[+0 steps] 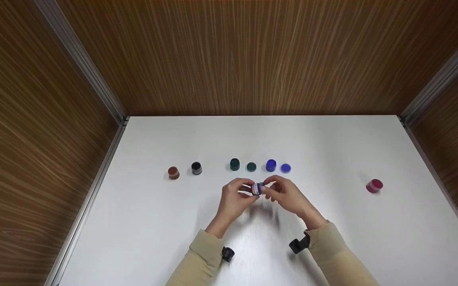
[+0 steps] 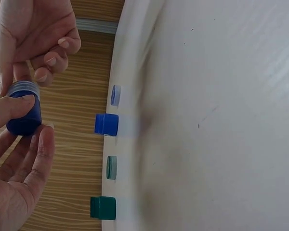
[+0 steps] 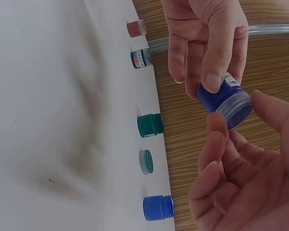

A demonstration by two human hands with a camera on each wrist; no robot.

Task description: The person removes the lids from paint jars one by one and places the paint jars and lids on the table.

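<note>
A small dark blue paint jar [image 1: 257,188] is held above the white table between both hands. My left hand [image 1: 235,198] grips the body of this jar [image 2: 25,115] with thumb and fingers. At its lid end, my right hand [image 1: 288,195] pinches the clear-rimmed lid [image 3: 237,107] between thumb and index finger. The jar is tilted, and the lid sits on it. Part of a white label shows near the left thumb in the right wrist view. Beyond the hands stand an uncapped blue jar [image 1: 270,165] with a blue lid [image 1: 286,168] beside it.
Left of the blue jar are a green lid [image 1: 251,167] and an uncapped green jar [image 1: 234,164]. Farther left stand a black jar [image 1: 196,168] and a brown jar [image 1: 173,172]. A red jar [image 1: 374,186] is at the right. Wood-grain panels [image 1: 233,59] border the table.
</note>
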